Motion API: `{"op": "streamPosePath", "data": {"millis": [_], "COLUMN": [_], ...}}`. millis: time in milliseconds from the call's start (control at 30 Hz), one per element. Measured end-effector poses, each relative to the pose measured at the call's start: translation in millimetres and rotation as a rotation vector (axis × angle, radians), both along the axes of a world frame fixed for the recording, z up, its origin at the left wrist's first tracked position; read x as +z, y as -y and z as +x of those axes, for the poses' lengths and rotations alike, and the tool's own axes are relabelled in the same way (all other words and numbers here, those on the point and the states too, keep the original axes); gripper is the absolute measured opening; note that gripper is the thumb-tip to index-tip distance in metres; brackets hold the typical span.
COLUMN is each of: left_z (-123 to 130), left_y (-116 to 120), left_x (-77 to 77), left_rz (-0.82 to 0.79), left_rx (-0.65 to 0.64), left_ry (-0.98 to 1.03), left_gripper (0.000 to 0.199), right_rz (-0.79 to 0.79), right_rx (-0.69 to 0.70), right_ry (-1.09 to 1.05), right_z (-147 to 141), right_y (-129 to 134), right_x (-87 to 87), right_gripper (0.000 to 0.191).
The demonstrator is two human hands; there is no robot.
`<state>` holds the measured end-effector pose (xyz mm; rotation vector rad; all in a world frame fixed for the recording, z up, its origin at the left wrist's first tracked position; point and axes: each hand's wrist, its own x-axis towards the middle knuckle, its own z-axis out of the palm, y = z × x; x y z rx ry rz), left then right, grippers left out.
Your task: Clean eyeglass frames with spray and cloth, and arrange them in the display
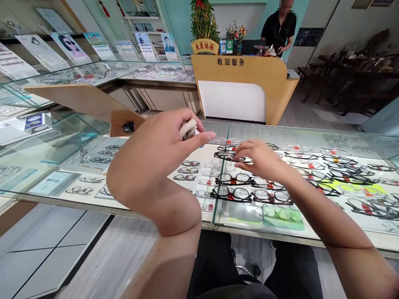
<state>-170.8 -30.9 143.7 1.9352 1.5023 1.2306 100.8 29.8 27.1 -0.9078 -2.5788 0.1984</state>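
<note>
Head view shows the left hand (170, 135) with curled fingers holding a pale, bunched cloth (188, 128) above the glass counter (264, 234). The right hand's (262, 161) narrowed fingers touch black glasses (223, 155) there; their grip is unclear.

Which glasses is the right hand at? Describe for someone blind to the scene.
Long glass counter before the wearer. Follow its green seam towards the far side. Black-framed glasses lie across it, the only pair there with the right hand's fingers at one end.
</note>
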Motion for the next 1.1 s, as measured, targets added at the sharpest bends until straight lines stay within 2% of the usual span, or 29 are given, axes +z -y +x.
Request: {"op": "streamPosePath", "data": {"millis": [67,167,300,367,433,533,633,700,767,900,1100], "left_z": [-5.1,-7.1,-5.0,-5.7,-7.8,-9.0,-3.4,2.5,7.3,10.7,10.4], "left_y": [-4.3,-5.1,-2.6,-3.8,-5.8,-5.0,2.7,8.9,13.3,15.5,16.8], "left_x": [-4.2,-2.6,5.7,5.8,3.5,3.2,11.5,18.6,23.4,24.2,21.3], "left_rz": [-0.005,-0.001,-0.025,-0.018,0.034,0.07,-0.051,-0.142,-0.18,-0.165,-0.148], "left_rx": [-0.033,-0.067,-0.03,-0.026,-0.079,-0.125,-0.023,0.038,0.048,0.004,-0.037], "left_ry": [0.06,-0.044,-0.283,-0.308,-0.269,-0.261,-0.368,-0.444,-0.498,-0.531,-0.499], "left_gripper": [0.032,0.028,0.027,0.028,0.031,0.036,0.033,0.021,0.01,0.008,0.01], "right_rz": [-0.04,-0.058,-0.083,-0.105,-0.132,-0.175,-0.217,-0.22,-0.18,-0.115,-0.18], "right_rx": [-0.007,0.003,0.02,0.018,0.018,0.027,0.046,0.037,-0.032,-0.227,-0.303], "right_ry": [0.117,0.266,0.341,0.367,0.385,0.38,0.347,0.308,0.274,0.357,0.474], "right_z": [-9.6,-18.3,-20.6,-20.2,-19.7,-18.9,-18.2,-18.8,-21.3,-32.9,-59.4], "right_y": [-4.1,-10.8,-17.9,-19.3,-19.4,-19.1,-22.1,-27.5,-35.7,-55.7,-76.1], "right_x": [-14.0,-32.4,-50.7,-56.9,-61.2,-63.4,-59.7,-54.3,-48.1,-42.0,-55.0], "right_gripper": [0.014,0.019,0.028,0.031,0.032,0.034,0.032,0.03,0.03,0.029,0.024]}}
